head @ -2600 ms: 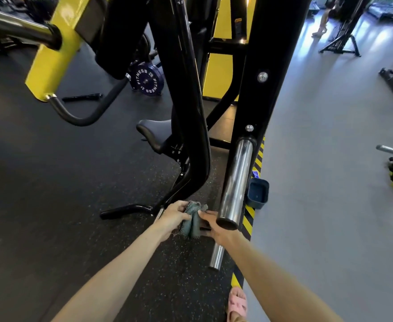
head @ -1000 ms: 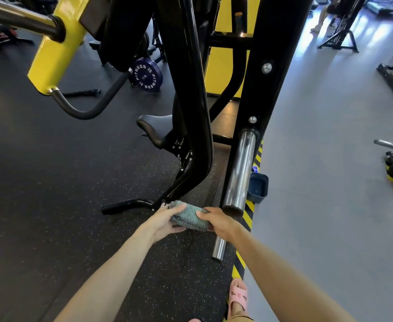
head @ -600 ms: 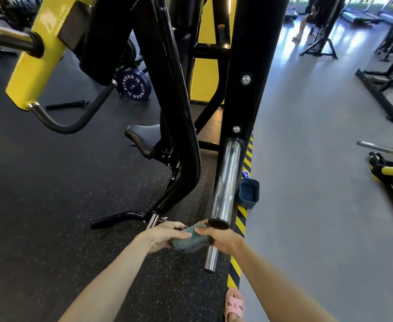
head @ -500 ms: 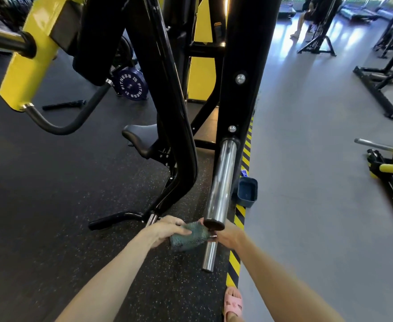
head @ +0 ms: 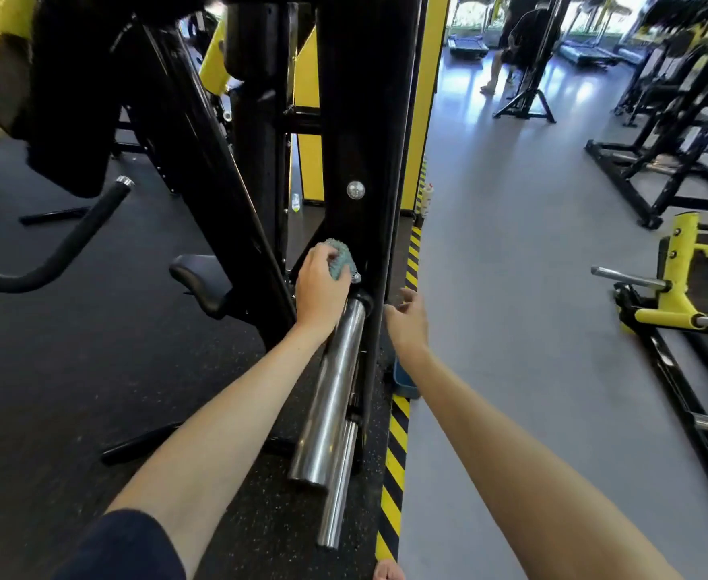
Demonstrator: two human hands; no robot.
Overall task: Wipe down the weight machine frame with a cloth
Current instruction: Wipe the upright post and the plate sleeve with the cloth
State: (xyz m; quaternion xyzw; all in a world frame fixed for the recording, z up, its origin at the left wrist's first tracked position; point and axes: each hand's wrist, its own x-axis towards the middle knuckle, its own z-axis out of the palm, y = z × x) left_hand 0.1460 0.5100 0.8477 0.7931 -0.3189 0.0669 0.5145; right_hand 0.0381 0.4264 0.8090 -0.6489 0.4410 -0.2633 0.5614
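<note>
Head view: my left hand (head: 323,288) curls round the cloth (head: 341,261), pressing it to the black frame upright (head: 356,140) at 12 o'clock of the chrome peg (head: 332,391). My right hand (head: 407,324), at 3 o'clock, hangs loose, empty. I judge wiping underway; most frame left.

Yellow-and-black hazard tape (head: 398,433) runs along the seam where speckled black matting (head: 51,370) meets the grey floor (head: 511,328). A blue tub (head: 402,383) sits right beside the tape. Off to the right there's a yellow machine (head: 678,286) and black racks (head: 657,161), and far back a person (head: 519,35) stands near the treadmills (head: 586,56).
</note>
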